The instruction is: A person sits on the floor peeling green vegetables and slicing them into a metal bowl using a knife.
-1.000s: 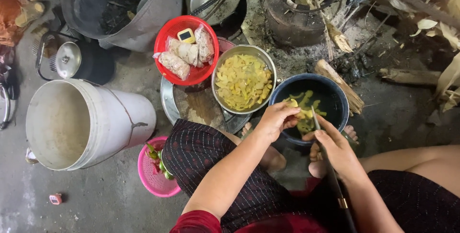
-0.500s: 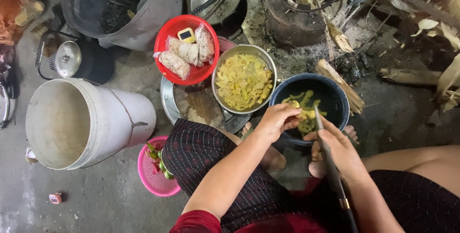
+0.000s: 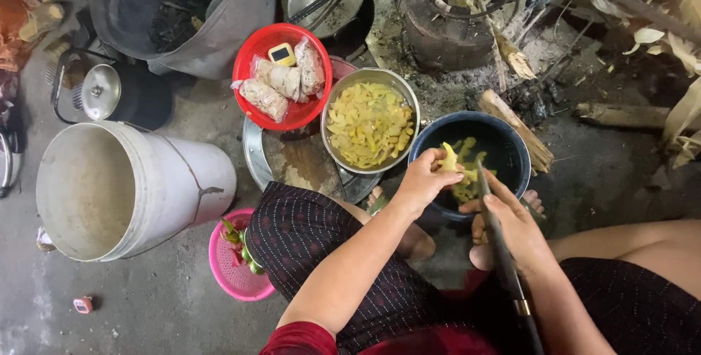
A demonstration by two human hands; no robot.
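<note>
Around my hands: I am squatting on the floor; a split log point(image 3: 515, 130) is lying just beyond my right hand, past the dark bowl's far rim, and a sooty stove point(image 3: 453, 15) is standing further out behind it.
In the way: my own knee in the dark dotted skirt point(image 3: 314, 245) is sitting under my left forearm; nothing is lying between my hands and the bowl.
Dark blue bowl point(image 3: 504, 149): it is sitting right under both hands, holding yellow-green vegetable pieces.
Steel bowl point(image 3: 371, 127): it is touching the dark bowl just left of my left hand, and is filled with pale yellow slices.
Red basket point(image 3: 281, 74): it is further out to the left, carrying clear packets and a small yellow block.
White bucket point(image 3: 117, 187): it is lying tipped, well off to my left.
Pink basket point(image 3: 234, 264): it is tucked by my left knee, with greens in it.
Left hand point(image 3: 422, 180): I am pinching a yellow vegetable piece point(image 3: 449, 158) over the dark bowl's near rim.
Right hand point(image 3: 515, 227): I am gripping a long knife point(image 3: 491, 216), blade pointing away to the piece.
</note>
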